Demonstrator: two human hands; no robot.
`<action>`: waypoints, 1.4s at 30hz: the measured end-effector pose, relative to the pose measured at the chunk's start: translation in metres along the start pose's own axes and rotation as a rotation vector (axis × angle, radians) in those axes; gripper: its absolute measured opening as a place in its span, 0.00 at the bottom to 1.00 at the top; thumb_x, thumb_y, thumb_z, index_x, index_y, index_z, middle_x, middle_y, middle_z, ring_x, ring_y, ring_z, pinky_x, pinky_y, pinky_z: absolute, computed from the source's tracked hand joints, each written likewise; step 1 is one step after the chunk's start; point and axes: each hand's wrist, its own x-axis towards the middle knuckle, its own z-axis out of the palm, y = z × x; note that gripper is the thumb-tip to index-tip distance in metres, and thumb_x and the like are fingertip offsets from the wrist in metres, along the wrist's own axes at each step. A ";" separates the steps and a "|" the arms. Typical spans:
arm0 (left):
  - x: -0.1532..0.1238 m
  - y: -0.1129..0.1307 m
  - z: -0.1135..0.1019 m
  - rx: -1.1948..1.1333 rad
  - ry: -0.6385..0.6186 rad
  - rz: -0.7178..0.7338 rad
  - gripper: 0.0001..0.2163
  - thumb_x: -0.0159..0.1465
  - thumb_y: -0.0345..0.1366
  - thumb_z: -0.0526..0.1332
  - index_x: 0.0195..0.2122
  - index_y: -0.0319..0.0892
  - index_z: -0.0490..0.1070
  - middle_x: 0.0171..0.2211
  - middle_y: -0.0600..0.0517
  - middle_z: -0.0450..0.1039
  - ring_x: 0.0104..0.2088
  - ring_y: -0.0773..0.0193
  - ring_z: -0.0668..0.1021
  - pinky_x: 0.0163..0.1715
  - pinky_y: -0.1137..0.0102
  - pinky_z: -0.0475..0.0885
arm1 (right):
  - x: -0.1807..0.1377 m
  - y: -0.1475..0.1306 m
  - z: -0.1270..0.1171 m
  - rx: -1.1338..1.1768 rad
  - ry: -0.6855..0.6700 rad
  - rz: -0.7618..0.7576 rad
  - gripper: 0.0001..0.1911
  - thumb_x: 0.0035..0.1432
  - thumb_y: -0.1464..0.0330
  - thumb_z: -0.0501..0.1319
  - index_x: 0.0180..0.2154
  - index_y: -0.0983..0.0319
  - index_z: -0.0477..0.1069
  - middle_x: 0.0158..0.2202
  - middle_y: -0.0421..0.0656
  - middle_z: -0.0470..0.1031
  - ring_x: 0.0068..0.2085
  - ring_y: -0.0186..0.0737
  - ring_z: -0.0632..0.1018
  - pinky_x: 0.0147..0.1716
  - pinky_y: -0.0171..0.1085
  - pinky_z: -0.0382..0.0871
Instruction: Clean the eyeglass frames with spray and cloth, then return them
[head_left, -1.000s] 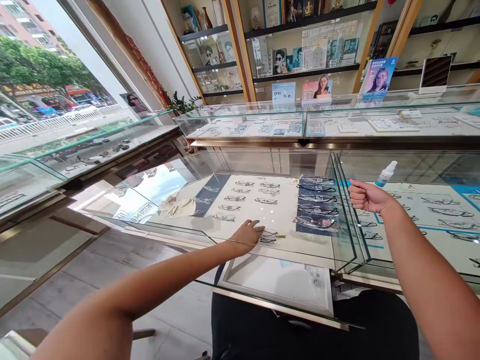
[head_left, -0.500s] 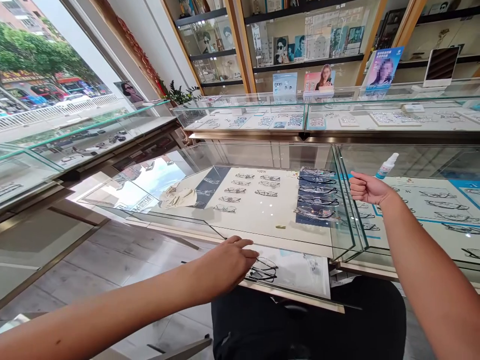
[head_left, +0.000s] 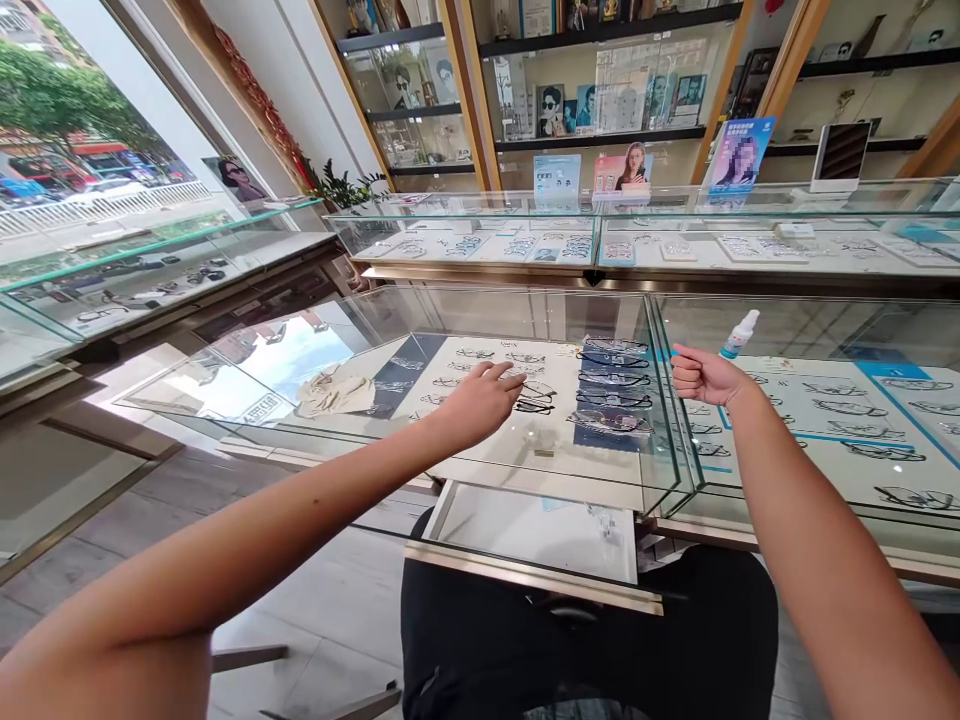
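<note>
My left hand (head_left: 480, 400) reaches out over the glass display case (head_left: 540, 492) with its fingers pinched on a pair of thin dark-rimmed glasses (head_left: 537, 398), held just above the glass top. Under the glass lie several rows of frames on a white pad (head_left: 517, 440) and on a dark blue pad (head_left: 609, 432). My right hand (head_left: 696, 375) is a closed fist with the thumb up, resting on the top where two cases meet; nothing shows in it. A small white spray bottle (head_left: 739, 335) with a blue label stands just beyond it.
A beige cloth (head_left: 334, 390) lies at the left of the case. A white drawer (head_left: 525, 530) is pulled out toward my lap. More glass cases with frames stand at the left (head_left: 150, 275) and behind (head_left: 637, 245), with wall shelves beyond.
My left hand was inside the case on the glasses, drew them out over the drawer, and now holds them above the glass top. My right fist has stayed on the glass.
</note>
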 end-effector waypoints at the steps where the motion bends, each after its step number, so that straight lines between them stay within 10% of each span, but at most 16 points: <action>1: 0.004 -0.001 0.008 0.002 0.002 -0.007 0.18 0.75 0.27 0.53 0.57 0.37 0.81 0.67 0.43 0.76 0.69 0.39 0.72 0.63 0.49 0.66 | 0.000 0.000 0.000 -0.007 -0.006 0.000 0.33 0.78 0.54 0.55 0.25 0.58 0.40 0.21 0.32 0.36 0.24 0.34 0.39 0.19 0.33 0.47; 12: 0.009 0.000 0.036 -0.143 0.000 -0.054 0.20 0.75 0.29 0.51 0.59 0.37 0.79 0.68 0.39 0.75 0.70 0.39 0.70 0.63 0.47 0.67 | 0.004 -0.001 -0.006 -0.048 -0.084 0.009 0.34 0.76 0.53 0.58 0.26 0.57 0.40 0.21 0.32 0.37 0.24 0.34 0.40 0.19 0.33 0.49; 19: 0.000 0.004 0.011 -0.088 0.087 -0.063 0.14 0.73 0.34 0.58 0.55 0.35 0.77 0.72 0.32 0.66 0.69 0.37 0.70 0.62 0.48 0.68 | 0.002 -0.001 -0.001 -0.057 -0.069 0.004 0.33 0.77 0.53 0.56 0.25 0.57 0.40 0.22 0.32 0.37 0.24 0.34 0.40 0.19 0.33 0.49; 27: -0.037 0.069 -0.016 -0.431 0.139 0.344 0.15 0.80 0.38 0.53 0.36 0.45 0.71 0.31 0.48 0.76 0.33 0.58 0.76 0.38 0.62 0.69 | -0.001 -0.001 0.001 -0.047 -0.031 0.019 0.32 0.77 0.54 0.55 0.25 0.57 0.41 0.22 0.32 0.37 0.24 0.35 0.40 0.19 0.33 0.50; 33: -0.042 0.104 0.050 -0.618 -0.186 0.366 0.17 0.81 0.45 0.53 0.35 0.46 0.73 0.32 0.49 0.81 0.32 0.57 0.80 0.32 0.63 0.70 | 0.000 -0.001 0.001 -0.064 -0.020 0.012 0.32 0.78 0.54 0.54 0.25 0.58 0.42 0.22 0.32 0.37 0.24 0.35 0.40 0.19 0.33 0.50; 42: 0.027 0.048 0.177 -0.467 -0.079 -0.209 0.13 0.77 0.36 0.57 0.51 0.38 0.80 0.50 0.39 0.82 0.54 0.48 0.81 0.59 0.53 0.74 | 0.002 0.000 -0.003 -0.063 -0.042 0.020 0.32 0.77 0.54 0.54 0.25 0.58 0.42 0.21 0.33 0.36 0.24 0.35 0.40 0.19 0.34 0.50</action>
